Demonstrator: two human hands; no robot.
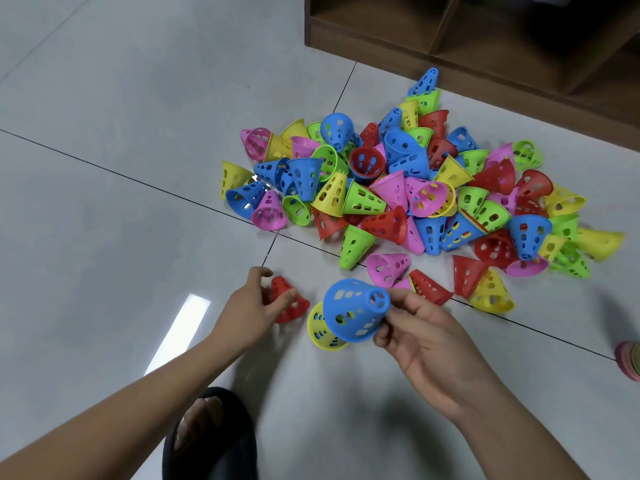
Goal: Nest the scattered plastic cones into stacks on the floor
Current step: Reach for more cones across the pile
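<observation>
A big pile of perforated plastic cones (415, 188) in blue, red, yellow, green and pink lies scattered on the grey tiled floor. My right hand (422, 337) holds a blue cone (353, 310) above the floor, fingers pinching near its narrow tip. Beneath it, partly hidden, a yellow cone (320, 332) lies on the tiles. My left hand (252, 306) curls its thumb and fingers around a red cone (289, 303) resting on the floor, just left of the yellow one.
A brown wooden shelf unit (485, 32) stands behind the pile at the upper right. A foot in a black slipper (211, 434) is at the bottom. A pink and green stack of cones (628, 358) pokes in at the right edge. Bare tiles (104, 168) stretch left.
</observation>
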